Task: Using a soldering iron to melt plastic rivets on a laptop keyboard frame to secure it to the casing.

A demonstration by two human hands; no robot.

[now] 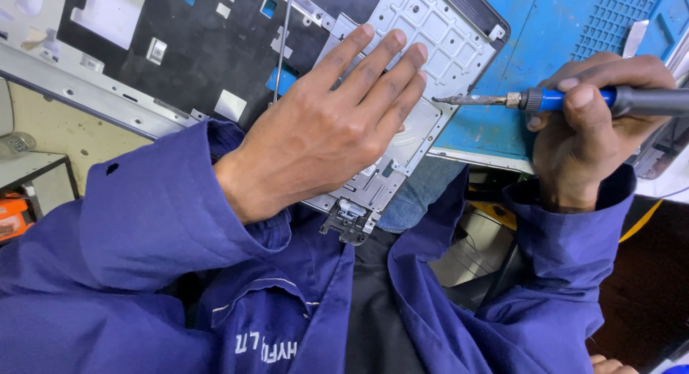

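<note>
One blue work mat (pixel 552 51) under everything, top right. Black laptop shell (pixel 179 51) lies across its left part, silver metal bracket plate (pixel 438 36) on the shell's right end. Left hand (pixel 330 130) flat on that plate, fingers straight and together, gripping nothing. Right hand (pixel 592 126) closed around soldering iron (pixel 567 100), blue-and-grey handle, tip at the plate's right edge; contact unclear.

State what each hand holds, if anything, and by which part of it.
The right hand grips a soldering iron by its blue and grey handle. The left hand holds nothing; it lies flat on the metal plate.
</note>
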